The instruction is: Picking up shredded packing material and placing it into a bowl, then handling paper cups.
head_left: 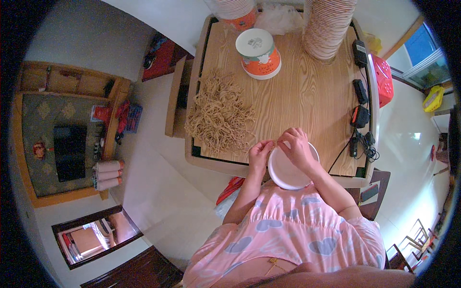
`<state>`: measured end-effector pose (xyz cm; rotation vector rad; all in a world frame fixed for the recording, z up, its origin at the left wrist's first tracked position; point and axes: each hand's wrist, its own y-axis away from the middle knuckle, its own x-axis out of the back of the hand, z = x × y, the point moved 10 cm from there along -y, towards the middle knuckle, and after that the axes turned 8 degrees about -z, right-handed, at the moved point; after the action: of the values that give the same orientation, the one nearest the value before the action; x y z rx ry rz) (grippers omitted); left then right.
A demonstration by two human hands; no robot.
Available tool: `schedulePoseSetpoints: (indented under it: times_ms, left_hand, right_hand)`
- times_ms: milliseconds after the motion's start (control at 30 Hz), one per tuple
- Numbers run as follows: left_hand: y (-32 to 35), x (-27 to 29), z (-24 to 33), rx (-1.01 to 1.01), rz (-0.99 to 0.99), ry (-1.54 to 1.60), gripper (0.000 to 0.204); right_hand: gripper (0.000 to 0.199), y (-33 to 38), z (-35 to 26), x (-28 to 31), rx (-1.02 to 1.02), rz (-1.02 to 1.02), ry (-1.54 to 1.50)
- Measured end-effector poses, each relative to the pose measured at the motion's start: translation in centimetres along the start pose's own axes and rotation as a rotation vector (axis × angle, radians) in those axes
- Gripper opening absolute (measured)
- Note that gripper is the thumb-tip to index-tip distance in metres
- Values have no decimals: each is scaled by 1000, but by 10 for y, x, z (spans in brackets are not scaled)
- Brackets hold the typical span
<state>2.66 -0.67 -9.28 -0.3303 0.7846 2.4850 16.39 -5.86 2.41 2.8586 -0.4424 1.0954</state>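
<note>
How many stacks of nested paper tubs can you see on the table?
2. One is at the far edge, left of the clear plastic bag; the other is right of the bag. The picture's top cuts both off, and more could be hidden.

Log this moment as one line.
left hand: pinched | right hand: pinched, over white bowl | anything held: unclear | tan strand pile: on table

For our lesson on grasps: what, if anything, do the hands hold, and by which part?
The left hand and right hand seem to pinch a small tan piece near the white tub; which part cannot be told.
</note>
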Motion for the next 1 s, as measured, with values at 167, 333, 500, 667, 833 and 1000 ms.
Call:
schedulePoseSetpoints:
  times_ms: [167,333,500,667,833,1000]
  left_hand:
    - [1,-1,1,0,-14,37,14]
    - [3,0,3,0,8,56,12]
    - [1,-2,3,-24,-16,56,12]
    - [3,-4,4,-3,-17,53,13]
    - [2,-5,8,-38,-43,-38,15]
    - [3,-4,15,-78,-22,-198,17]
  right_hand:
    - [9,-2,8,0,-44,18,-46]
    - [10,-2,-1,5,-29,34,-17]
    - [12,-1,-9,3,17,45,30]
    - [10,-3,-5,2,-14,33,-9]
    - [10,-3,-6,1,-2,20,-3]
    - [10,-3,-7,1,23,10,7]
